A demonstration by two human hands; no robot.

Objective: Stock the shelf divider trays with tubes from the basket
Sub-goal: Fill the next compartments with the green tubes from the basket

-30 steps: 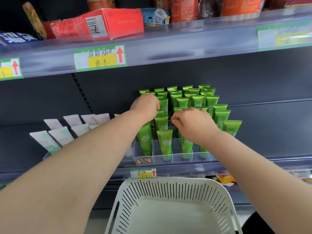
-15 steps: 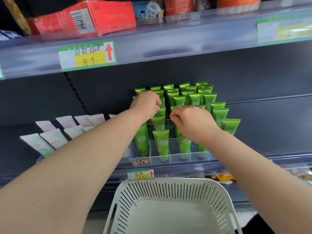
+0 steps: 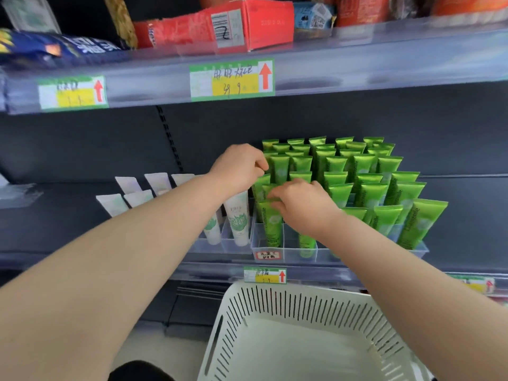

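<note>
Glossy green tubes [image 3: 368,193], crimped flat on top, stand upright in the clear plastic tray [image 3: 291,254] on the dark shelf [image 3: 55,215], above a slotted white basket [image 3: 302,303]. The right hand [image 3: 305,210] pinches a front tube. Whether the curled grip of the left hand [image 3: 239,167] holds anything cannot be told.

The green-and-yellow paper price tag [image 3: 232,80] on the upper shelf edge shows a red up-arrow and a handwritten 9. The glossy green plastic tubes [image 3: 415,224] seem to read "Camomile".
</note>
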